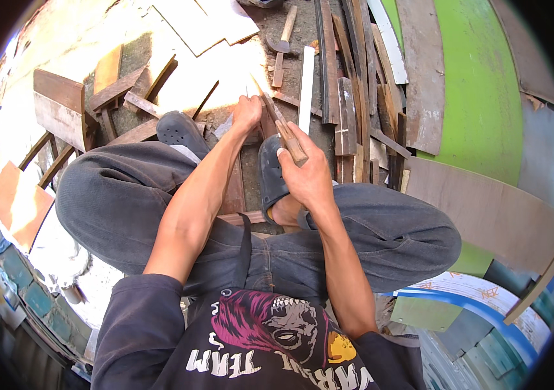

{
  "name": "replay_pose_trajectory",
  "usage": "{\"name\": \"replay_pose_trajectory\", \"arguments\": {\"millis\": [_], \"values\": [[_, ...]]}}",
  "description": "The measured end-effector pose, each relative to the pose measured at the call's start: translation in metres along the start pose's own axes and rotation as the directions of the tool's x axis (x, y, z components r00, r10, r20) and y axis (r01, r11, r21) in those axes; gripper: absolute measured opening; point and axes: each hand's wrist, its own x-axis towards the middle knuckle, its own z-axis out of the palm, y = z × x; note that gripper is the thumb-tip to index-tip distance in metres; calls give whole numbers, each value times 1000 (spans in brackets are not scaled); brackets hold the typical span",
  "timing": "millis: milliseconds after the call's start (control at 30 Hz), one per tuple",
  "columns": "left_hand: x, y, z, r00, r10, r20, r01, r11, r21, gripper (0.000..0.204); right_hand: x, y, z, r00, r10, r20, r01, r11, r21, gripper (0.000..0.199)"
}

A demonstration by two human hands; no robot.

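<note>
My right hand (307, 170) is wrapped round the pale wooden handle of a long, narrow metal tool (292, 144). Its dark shank slants up and left into bright glare. Whether it is a file or a chisel I cannot tell. Just left of the shank, my left hand (248, 112) is closed in a fist with the fingers pressed together; what it grips is lost in the glare. A reddish-brown wooden piece (268, 122) stands between the two hands. Below them, a long brown board (234, 188) lies between my legs.
A hammer (286, 31) lies on the ground ahead. Long wood strips (329, 62) are piled to the right, beside a green panel (475, 84). Wood offcuts (59, 107) are heaped at left. My feet in dark clogs (183, 132) flank the work; a white strip (305, 88) lies ahead.
</note>
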Motion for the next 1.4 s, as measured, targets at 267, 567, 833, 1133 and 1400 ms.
{"name": "replay_pose_trajectory", "arguments": {"millis": [267, 567, 833, 1133, 1400], "values": [[-14, -3, -5, 998, 30, -58, -27, 998, 51, 59, -65, -8, -17, 975, -218, -52, 219, 976, 16, 50], [2, -22, -5, 998, 57, -29, -55, 996, 71, 57, -39, -8, -7, 992, -127, -8, 127, 992, -8, 57], [-2, -16, -4, 999, 43, 20, -43, 998, -35, 51, 46, 11, 16, 1000, -16, 23, 16, 1000, 2, 59], [-10, -15, -3, 991, 110, -72, -108, 994, 30, 50, -38, 16, -9, 975, -219, -18, 219, 976, 6, 61], [7, -15, -9, 996, 73, -51, -69, 996, 62, 51, -35, 8, -16, 992, -119, 46, 116, 990, 79, 57]]}}
